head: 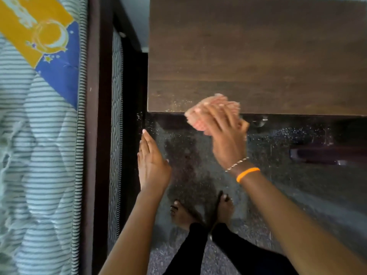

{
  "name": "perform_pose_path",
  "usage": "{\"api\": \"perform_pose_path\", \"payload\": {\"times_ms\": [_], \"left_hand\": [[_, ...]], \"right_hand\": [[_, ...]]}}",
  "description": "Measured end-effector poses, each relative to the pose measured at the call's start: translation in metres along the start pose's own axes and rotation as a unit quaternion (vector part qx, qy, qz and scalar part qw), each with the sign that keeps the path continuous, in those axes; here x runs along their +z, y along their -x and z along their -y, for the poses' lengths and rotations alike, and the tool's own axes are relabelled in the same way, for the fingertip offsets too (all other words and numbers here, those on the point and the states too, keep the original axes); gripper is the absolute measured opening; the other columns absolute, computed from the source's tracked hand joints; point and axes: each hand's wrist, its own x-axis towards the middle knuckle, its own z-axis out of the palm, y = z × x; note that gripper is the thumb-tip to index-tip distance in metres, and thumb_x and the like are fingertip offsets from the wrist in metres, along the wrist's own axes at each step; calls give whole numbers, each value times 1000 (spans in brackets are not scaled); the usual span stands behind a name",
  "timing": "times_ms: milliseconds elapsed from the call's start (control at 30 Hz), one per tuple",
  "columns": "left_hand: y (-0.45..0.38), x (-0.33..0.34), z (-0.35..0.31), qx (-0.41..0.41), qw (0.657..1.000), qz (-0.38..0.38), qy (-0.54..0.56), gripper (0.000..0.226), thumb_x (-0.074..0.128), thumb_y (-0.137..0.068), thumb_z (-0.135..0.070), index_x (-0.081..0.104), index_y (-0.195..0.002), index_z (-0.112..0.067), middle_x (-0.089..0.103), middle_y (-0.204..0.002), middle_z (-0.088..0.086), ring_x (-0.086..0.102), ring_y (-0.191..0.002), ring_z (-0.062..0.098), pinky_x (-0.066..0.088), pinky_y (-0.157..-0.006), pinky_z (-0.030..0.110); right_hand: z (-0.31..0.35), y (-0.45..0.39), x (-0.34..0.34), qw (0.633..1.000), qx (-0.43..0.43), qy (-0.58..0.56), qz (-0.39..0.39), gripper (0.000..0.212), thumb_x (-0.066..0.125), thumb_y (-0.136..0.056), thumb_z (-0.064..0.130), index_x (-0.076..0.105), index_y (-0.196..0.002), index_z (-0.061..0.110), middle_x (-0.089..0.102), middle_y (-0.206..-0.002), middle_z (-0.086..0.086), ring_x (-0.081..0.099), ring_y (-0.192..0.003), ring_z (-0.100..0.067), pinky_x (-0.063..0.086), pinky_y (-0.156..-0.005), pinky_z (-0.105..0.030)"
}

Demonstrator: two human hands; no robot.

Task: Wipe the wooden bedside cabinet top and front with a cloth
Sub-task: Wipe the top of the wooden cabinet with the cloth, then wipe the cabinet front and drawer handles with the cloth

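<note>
The dark wooden cabinet top [258, 56] fills the upper right of the head view. My right hand [226, 139] holds a pink cloth [210, 110] against the cabinet's front edge near its left corner. Pale dust specks lie on the top beside the cloth. My left hand [151, 163] hovers with straight fingers below the cabinet's left corner, holding nothing. The cabinet front is seen only as a dark strip under the edge, with a small metal knob [260, 121].
A bed with a striped mattress [39, 155] and dark wooden frame [95, 135] stands close on the left. My bare feet [200, 211] stand on a speckled dark floor [297, 195]. A dark object [321, 155] lies on the floor at right.
</note>
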Motion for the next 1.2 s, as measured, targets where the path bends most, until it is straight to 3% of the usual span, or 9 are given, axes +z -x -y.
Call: {"api": "perform_pose_path", "payload": {"times_ms": [133,333,433,533,633,800,900,1067,1200], "left_hand": [[-22,15,18,29,995,-15,97,95,52,-81,5,-16,-145,-15,-6,-157,5,-3,-144,17,6,-115,25],[-63,40,47,108,978,-2,181,96,50,-80,13,-12,-145,-19,-7,-156,-4,-9,-141,4,-3,-109,5],[-82,63,65,85,963,-74,243,91,54,-79,10,0,-147,-15,6,-157,1,4,-143,7,5,-117,18],[-85,81,67,34,908,-117,402,82,47,-77,14,17,-147,-15,27,-152,-1,27,-138,5,23,-116,32],[-80,92,65,-83,802,-177,564,67,36,-84,20,31,-142,-14,45,-137,-6,46,-122,1,38,-104,19],[-99,108,94,-137,719,-296,613,59,30,-82,21,50,-128,-9,59,-124,8,60,-104,6,49,-77,6],[-118,110,86,-93,738,-287,604,59,29,-80,23,53,-124,-7,61,-118,8,60,-103,10,48,-77,6],[-138,117,62,40,772,-269,575,71,24,-70,30,53,-124,-6,58,-115,2,57,-110,12,43,-92,8],[-139,116,49,84,767,-238,590,71,26,-69,28,51,-128,-3,57,-120,2,53,-117,9,39,-105,25]], "right_hand": [[-37,11,35,998,-14,66,-20,70,48,-75,0,41,-138,29,42,-145,6,31,-132,-20,21,-92,-40],[-13,-28,74,974,-168,89,-124,56,46,-87,8,36,-139,27,34,-145,5,31,-134,-21,22,-102,-48],[32,-47,84,968,-204,49,-135,51,42,-90,14,41,-140,24,44,-146,1,35,-135,-22,24,-105,-47],[59,-56,91,961,-235,21,-143,52,41,-91,11,42,-140,26,44,-146,4,39,-136,-21,25,-107,-46],[53,-62,104,933,-305,70,-177,52,28,-95,4,38,-142,27,42,-147,8,35,-137,-20,19,-109,-42],[11,-69,151,879,-448,103,-125,56,37,-93,8,21,-146,17,45,-142,-3,26,-141,-18,5,-121,-32],[-35,-64,166,837,-498,198,-114,50,12,-100,-1,5,-149,8,52,-138,-1,45,-128,-16,-1,-119,-34],[-84,-43,154,860,-461,174,-129,43,14,-105,14,24,-147,16,13,-158,6,15,-145,-12,6,-121,-30],[-83,-31,134,854,-367,186,-319,46,25,-103,6,27,-147,21,11,-158,11,10,-147,-16,-9,-117,-39]]}}
